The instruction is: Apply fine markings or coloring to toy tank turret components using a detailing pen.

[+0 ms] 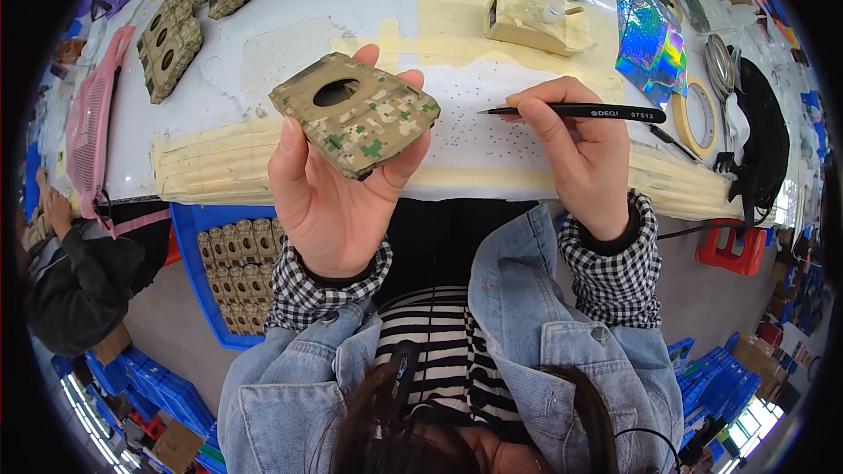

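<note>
Left hand (327, 197) holds camouflage case (356, 112); right hand (580, 154), perhaps tweezers (580, 111)

The scene is brightly and evenly lit from above, and the white bench (369, 0) comes close to washing out at its far side. Shadows are soft and short; a faint one lies under the hands. A shiny rainbow foil sheet (648, 44) at the far right throws back coloured glare. The centre is sharp, with fine print patterns crisp. Toward the rim straight edges bow strongly, detail smears and colour fringes appear, and a black circular border cuts off all four corners.
</note>
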### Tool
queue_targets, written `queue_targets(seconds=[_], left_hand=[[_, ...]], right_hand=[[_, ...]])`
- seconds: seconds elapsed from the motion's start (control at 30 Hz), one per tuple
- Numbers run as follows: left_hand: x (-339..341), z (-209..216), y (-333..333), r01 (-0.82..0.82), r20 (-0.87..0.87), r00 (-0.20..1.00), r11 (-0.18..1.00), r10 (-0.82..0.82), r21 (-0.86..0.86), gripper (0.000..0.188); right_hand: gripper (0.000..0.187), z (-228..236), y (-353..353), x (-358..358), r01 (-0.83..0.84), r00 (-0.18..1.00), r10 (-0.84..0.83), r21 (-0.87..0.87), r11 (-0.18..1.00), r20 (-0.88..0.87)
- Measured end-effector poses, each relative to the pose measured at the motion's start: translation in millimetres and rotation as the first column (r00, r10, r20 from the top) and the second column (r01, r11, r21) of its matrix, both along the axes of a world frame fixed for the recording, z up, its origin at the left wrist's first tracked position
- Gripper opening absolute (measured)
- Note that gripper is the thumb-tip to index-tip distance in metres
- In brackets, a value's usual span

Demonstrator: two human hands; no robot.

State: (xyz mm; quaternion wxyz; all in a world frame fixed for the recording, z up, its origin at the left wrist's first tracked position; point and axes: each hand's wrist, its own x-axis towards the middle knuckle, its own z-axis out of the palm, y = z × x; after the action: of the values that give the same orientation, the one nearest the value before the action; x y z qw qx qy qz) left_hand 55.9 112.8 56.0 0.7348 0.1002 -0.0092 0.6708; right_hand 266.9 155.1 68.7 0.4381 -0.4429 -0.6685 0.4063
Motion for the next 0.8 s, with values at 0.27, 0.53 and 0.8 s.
queue_targets(seconds=[0.27, 0.53, 0.8], left_hand=[[2.9, 5.2, -1.1, -0.019, 0.018, 1.0, 0.997, 0.02, -0.071, 0.056], [0.3, 0.9, -0.3, -0.009, -0.017, 1.0, 1.0, 0.009, -0.024, 0.065], [0.5, 2.0, -0.4, -0.01, -0.003, 1.0, 0.999, 0.01, -0.033, 0.061]], right_hand=[[0.012, 1.8, 0.1, 0.1, -0.012, 1.0, 0.012, 0.003, 1.0, 0.004], [0.013, 3.4, -0.2, 0.7, -0.017, 1.0, 0.017, 0.002, 1.0, -0.01], [0.013, 5.5, -0.2, -0.2, -0.015, 1.0, 0.015, -0.008, 1.0, 0.004]])
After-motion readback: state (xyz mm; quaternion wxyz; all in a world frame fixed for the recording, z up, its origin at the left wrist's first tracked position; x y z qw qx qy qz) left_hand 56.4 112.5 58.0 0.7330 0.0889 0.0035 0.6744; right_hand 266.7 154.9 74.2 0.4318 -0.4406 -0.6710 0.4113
